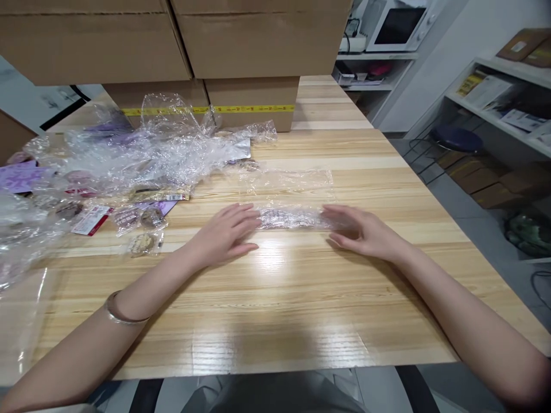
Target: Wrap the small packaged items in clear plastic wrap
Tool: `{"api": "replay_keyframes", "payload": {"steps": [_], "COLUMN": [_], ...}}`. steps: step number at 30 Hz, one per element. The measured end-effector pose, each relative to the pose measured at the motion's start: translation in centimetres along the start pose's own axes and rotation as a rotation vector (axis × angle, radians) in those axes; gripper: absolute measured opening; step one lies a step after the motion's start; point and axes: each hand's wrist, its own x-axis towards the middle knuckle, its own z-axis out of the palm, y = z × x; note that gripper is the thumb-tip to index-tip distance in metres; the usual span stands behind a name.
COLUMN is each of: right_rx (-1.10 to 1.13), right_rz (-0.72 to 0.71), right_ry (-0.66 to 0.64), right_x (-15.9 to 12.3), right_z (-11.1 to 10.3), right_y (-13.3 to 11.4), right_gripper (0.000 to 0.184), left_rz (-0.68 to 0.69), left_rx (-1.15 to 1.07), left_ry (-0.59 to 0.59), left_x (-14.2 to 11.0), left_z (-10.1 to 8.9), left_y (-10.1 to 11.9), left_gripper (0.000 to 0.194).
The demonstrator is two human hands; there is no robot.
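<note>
A strip of clear plastic wrap [293, 218], its near part gathered into a crinkled roll, lies across the wooden table in front of me. Its flat, see-through part [293, 186] spreads out on the far side. My left hand [228, 232] is at the roll's left end, fingers stretched out and thumb apart. At the right end, my right hand [357, 229] curves with its fingertips on or just over the plastic, a gap showing between thumb and fingers. A bangle [124, 312] circles my left wrist.
Crumpled clear plastic [129, 155] heaps at the left, with small wrapped pieces [144, 244] and a red-and-white card [92, 220] beside it. Stacked cardboard boxes [258, 40] stand along the back. The table's right edge [451, 223] drops to the floor; shelves and a stool [456, 137] are beyond.
</note>
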Motion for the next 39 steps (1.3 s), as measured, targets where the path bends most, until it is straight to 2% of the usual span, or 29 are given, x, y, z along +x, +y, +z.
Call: {"api": "replay_keyframes", "payload": {"steps": [1, 3, 6, 10, 13, 14, 16, 18, 19, 21, 23, 25, 28, 31, 33, 36, 39], "right_rx": [0.069, 0.123, 0.137, 0.24, 0.199, 0.127, -0.072, -0.214, -0.223, -0.142, -0.05, -0.01, 0.076, 0.225, 0.265, 0.087, -0.266], "right_rz": [-0.009, 0.024, 0.063, 0.161, 0.218, 0.213, 0.165, 0.067, 0.002, -0.112, -0.152, -0.117, -0.03, 0.142, 0.244, 0.286, 0.228], "right_ry": [-0.075, -0.11, -0.008, 0.133, 0.114, 0.12, 0.198, 0.286, 0.271, 0.128, -0.02, -0.047, 0.038, 0.152, 0.17, 0.181, 0.315], "right_x": [0.0, 0.1, 0.3, 0.5, 0.5, 0.5, 0.5, 0.4, 0.4, 0.2, 0.0, 0.0, 0.1, 0.2, 0.2, 0.4, 0.4], "right_z": [-0.1, -0.1, 0.3, 1.1, 1.8, 1.9, 2.1, 1.9, 1.6, 1.1, 0.7, 0.6, 0.7, 1.1, 1.4, 2.0, 2.3], "right_y": [0.1, 0.4, 1.0, 1.1, 0.7, 0.6, 0.2, -0.1, -0.2, -0.2, 0.0, 0.2, 0.4, 0.5, 0.5, 0.4, -0.5], "right_gripper": [0.055, 0.048, 0.034, 0.031, 0.034, 0.034, 0.036, 0.038, 0.039, 0.043, 0.048, 0.043, 0.032, 0.032, 0.035, 0.039, 0.041], "left_rz": [-0.018, -0.108, -0.172, -0.316, -0.35, -0.342, -0.307, -0.192, -0.102, 0.064, 0.116, 0.077, -0.002, -0.191, -0.321, -0.393, -0.324], "left_rx": [-0.029, -0.071, -0.176, -0.322, -0.265, -0.189, 0.024, 0.181, 0.197, 0.132, 0.057, 0.019, -0.088, -0.244, -0.301, -0.184, 0.165], "left_ry": [-0.072, -0.11, -0.052, 0.074, 0.027, 0.026, 0.108, 0.202, 0.19, 0.068, -0.048, -0.061, -0.009, 0.081, 0.101, 0.109, 0.298], "left_x": [0.1, 0.2, 0.4, 0.3, 0.4, 0.4, 0.4, 0.3, 0.1, -0.1, -0.4, -0.6, -0.6, -0.4, -0.1, 0.3, 0.3], "left_z": [0.1, 0.3, 0.1, -0.3, 0.1, 0.3, 0.6, 0.6, 0.5, 0.2, 0.1, 0.0, -0.3, -0.5, -0.3, 0.2, 0.2], "left_y": [-0.1, -0.3, -0.7, -0.6, 0.0, 0.2, 0.7, 1.0, 1.0, 0.9, 0.4, -0.1, -0.4, -0.2, 0.0, 0.2, 0.8], "left_gripper": [0.05, 0.047, 0.039, 0.036, 0.034, 0.033, 0.031, 0.031, 0.033, 0.039, 0.041, 0.035, 0.032, 0.034, 0.035, 0.036, 0.032]}}
